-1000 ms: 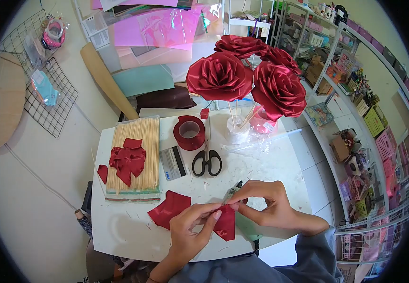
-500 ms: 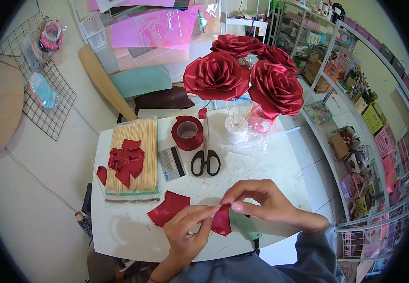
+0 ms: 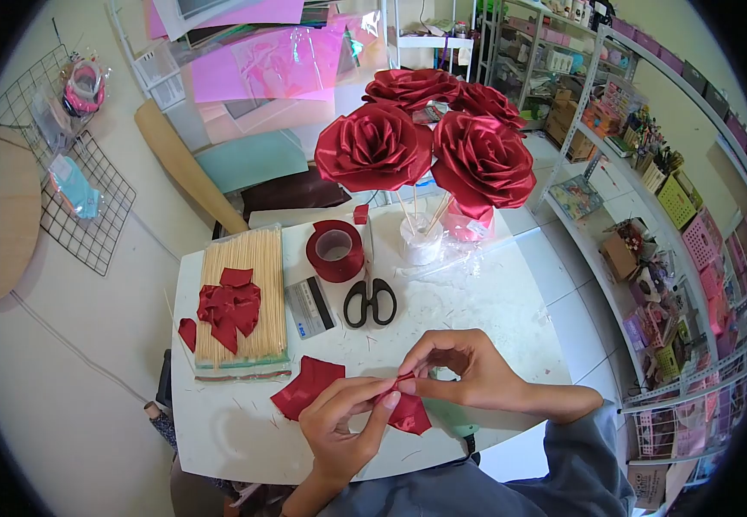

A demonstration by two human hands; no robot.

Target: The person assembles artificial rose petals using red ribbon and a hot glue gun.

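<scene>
Near the table's front edge, my left hand (image 3: 346, 422) and my right hand (image 3: 462, 370) meet, both pinching the upper edge of a red ribbon piece (image 3: 409, 415). The piece's lower part hangs below the fingertips. A second red ribbon piece (image 3: 309, 387) lies flat beside my left hand. Under and behind my right hand is a green tool (image 3: 455, 420) with a black cord, partly hidden. Black-handled scissors (image 3: 370, 303) lie beyond my hands, with a red ribbon roll (image 3: 335, 250) behind them and a card (image 3: 310, 308) to their left.
A pack of wooden sticks (image 3: 241, 345) on the left of the white table (image 3: 244, 444) bears several red petals (image 3: 229, 308). Several red ribbon roses (image 3: 483, 161) on sticks stand in a white holder (image 3: 421, 243) at the back. Shelves (image 3: 593, 129) line the right side.
The fingertips have shifted slightly on the ribbon piece, and its upper edge now looks folded or rolled between them. The camera view has moved a little.
</scene>
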